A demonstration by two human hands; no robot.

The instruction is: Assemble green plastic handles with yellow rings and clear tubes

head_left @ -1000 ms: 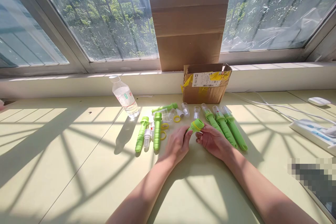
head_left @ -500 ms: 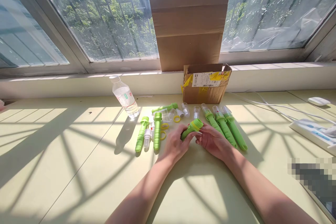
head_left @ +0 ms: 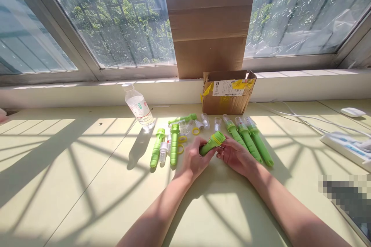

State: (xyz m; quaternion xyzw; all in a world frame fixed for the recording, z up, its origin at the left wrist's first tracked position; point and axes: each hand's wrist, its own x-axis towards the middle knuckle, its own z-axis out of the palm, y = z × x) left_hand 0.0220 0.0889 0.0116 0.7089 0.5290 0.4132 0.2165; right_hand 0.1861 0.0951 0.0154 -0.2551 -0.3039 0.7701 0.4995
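My left hand is wrapped round a green plastic tube, tilted with its open threaded end up to the right. A yellow ring sits round the tube's neck. My right hand is closed at the underside of that end, thumb and curled fingers against it; its exact hold is partly hidden. Left of my hands lie two green tubes, a clear ribbed cap with a white collar and loose yellow rings. Beyond my right hand lie three green tubes with clear caps.
Behind the parts stands an opened cardboard box. A water bottle is at the left. More clear caps and a green tube lie at the back. A power strip with white cables is at the right, near a blurred dark object.
The green tube has tipped very slightly in my hands, its threaded end turning a little to the right. Otherwise my hands and the things on the table hold their places.
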